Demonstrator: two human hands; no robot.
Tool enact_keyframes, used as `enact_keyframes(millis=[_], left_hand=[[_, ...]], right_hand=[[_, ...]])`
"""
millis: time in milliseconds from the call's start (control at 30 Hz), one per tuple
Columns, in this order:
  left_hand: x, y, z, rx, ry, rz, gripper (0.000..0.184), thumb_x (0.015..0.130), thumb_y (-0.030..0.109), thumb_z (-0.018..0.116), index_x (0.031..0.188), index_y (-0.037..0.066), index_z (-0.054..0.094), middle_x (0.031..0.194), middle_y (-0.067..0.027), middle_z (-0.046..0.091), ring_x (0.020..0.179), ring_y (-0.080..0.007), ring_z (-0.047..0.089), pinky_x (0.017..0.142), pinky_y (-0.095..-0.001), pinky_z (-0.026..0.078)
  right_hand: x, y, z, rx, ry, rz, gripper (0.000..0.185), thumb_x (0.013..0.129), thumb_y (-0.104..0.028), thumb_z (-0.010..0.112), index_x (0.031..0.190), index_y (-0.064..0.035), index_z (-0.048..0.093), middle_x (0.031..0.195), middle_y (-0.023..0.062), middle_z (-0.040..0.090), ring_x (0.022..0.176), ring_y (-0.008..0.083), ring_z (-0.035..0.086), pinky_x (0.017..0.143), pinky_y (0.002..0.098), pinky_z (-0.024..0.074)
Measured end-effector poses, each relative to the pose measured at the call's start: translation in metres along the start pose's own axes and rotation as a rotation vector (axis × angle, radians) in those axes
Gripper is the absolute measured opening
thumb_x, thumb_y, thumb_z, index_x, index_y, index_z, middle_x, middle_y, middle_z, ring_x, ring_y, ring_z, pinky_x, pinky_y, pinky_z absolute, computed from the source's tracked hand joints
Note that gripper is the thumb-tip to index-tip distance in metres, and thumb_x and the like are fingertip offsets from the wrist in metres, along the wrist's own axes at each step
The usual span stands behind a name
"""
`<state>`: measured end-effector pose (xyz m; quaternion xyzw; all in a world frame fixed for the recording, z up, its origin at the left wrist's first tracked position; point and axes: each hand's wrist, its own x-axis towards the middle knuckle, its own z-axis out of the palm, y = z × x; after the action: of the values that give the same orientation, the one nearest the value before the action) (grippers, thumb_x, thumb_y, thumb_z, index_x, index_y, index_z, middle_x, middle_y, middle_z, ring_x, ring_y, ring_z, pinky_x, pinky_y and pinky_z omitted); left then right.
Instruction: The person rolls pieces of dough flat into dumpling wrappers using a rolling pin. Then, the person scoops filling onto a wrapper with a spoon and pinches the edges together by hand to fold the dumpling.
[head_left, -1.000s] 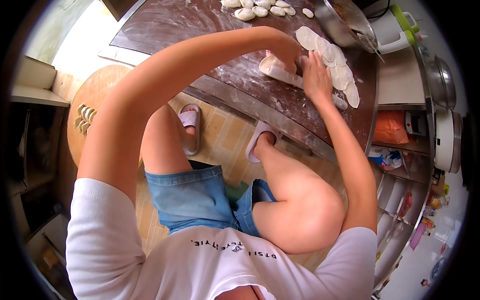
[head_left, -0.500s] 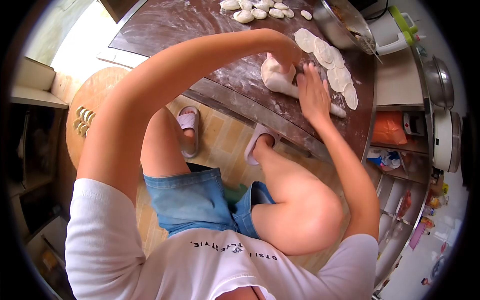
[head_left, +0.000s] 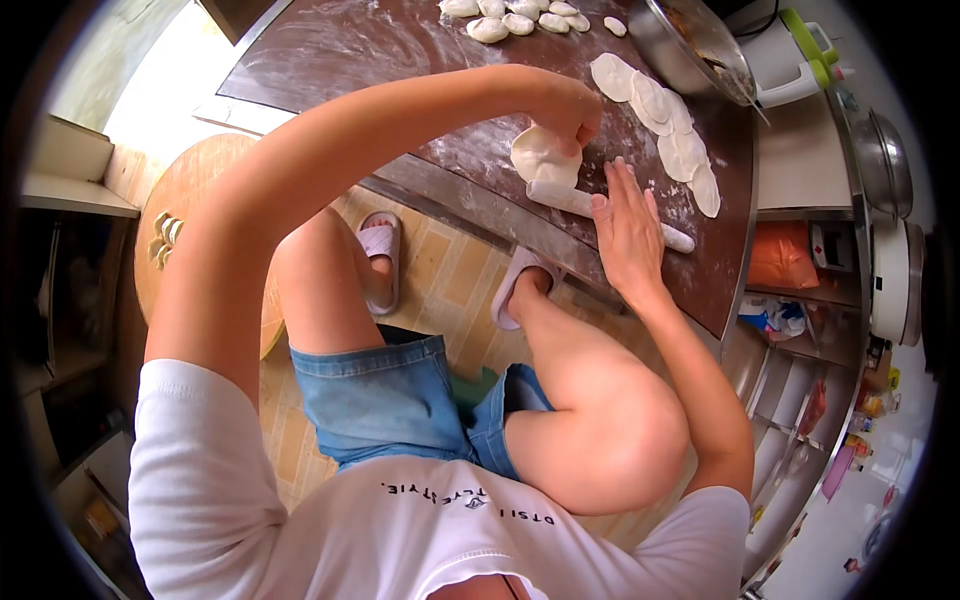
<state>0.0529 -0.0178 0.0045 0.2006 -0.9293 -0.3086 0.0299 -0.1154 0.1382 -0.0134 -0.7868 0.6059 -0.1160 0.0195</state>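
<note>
My left hand (head_left: 568, 112) pinches the edge of a round, flat dough wrapper (head_left: 545, 155) on the floured table. The thumb and fingers are closed at the wrapper's right side. Across the near edge of the wrapper lies a white, floury rolling pin (head_left: 560, 197). My right hand (head_left: 630, 232) rests flat on the pin with its fingers stretched out, hiding the pin's middle part. To the right of my hands, a row of overlapping rolled wrappers (head_left: 683, 155) lies on the table. Several floured dough pieces (head_left: 488, 30) sit at the far side.
A metal bowl (head_left: 665, 55) with filling stands at the far right of the table (head_left: 330, 50). On my left, a round wooden board (head_left: 185, 180) carries several dumplings. Shelves (head_left: 800, 340) with packages line the right side. My slippered feet are beneath the table edge.
The rolling pin has moved down toward me, off most of the wrapper. My right hand has come back with it. My left hand has shifted slightly, and more of the wrapper shows.
</note>
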Motion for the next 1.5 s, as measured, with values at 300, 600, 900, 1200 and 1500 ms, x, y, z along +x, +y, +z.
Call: enact_keyframes(millis=[300,600,900,1200,1500], left_hand=[[-0.077,-0.051,0.000,0.245,0.522,-0.255,0.008,0.066,0.010,0.062,0.072,0.005,0.060,0.069,-0.0103,0.060,0.065,-0.0272,0.058,0.058,-0.0372,0.043],[-0.019,-0.013,0.009,-0.279,0.223,-0.234,0.019,0.069,0.014,0.063,0.085,0.003,0.064,0.076,-0.0090,0.064,0.067,-0.0212,0.062,0.058,-0.0352,0.048],[0.021,-0.013,-0.006,0.023,-0.006,-0.073,0.026,0.075,0.023,0.062,0.093,0.003,0.064,0.076,-0.0093,0.063,0.062,-0.0192,0.057,0.057,-0.0328,0.044],[0.000,-0.014,-0.003,-0.129,0.073,-0.048,0.026,0.069,0.013,0.058,0.093,0.003,0.062,0.084,-0.0117,0.063,0.075,-0.0234,0.059,0.066,-0.0348,0.045],[0.001,-0.025,0.004,0.044,0.163,-0.076,0.034,0.068,0.019,0.063,0.099,0.005,0.062,0.088,-0.0159,0.064,0.078,-0.0289,0.061,0.069,-0.0373,0.047]], right_hand=[[0.000,0.002,0.004,0.007,0.039,-0.045,0.051,0.094,-0.037,0.036,0.127,0.0004,0.041,0.134,0.0189,0.038,0.125,0.0316,0.035,0.104,0.0458,0.0231],[-0.007,-0.002,0.001,0.012,0.024,-0.058,0.050,0.093,-0.034,0.039,0.127,0.0020,0.041,0.135,0.0193,0.037,0.127,0.0316,0.033,0.104,0.0476,0.0223],[0.102,0.042,0.025,-0.053,0.110,0.127,0.054,0.094,-0.040,0.029,0.131,-0.0021,0.037,0.136,0.0161,0.037,0.130,0.0280,0.030,0.107,0.0431,0.0170],[0.024,0.014,0.012,-0.010,0.041,0.035,0.053,0.093,-0.037,0.034,0.131,0.0009,0.036,0.136,0.0189,0.036,0.129,0.0306,0.030,0.105,0.0462,0.0195],[0.025,0.018,0.016,-0.018,0.050,0.025,0.055,0.093,-0.038,0.034,0.131,0.0013,0.036,0.137,0.0183,0.034,0.131,0.0296,0.026,0.106,0.0460,0.0152]])
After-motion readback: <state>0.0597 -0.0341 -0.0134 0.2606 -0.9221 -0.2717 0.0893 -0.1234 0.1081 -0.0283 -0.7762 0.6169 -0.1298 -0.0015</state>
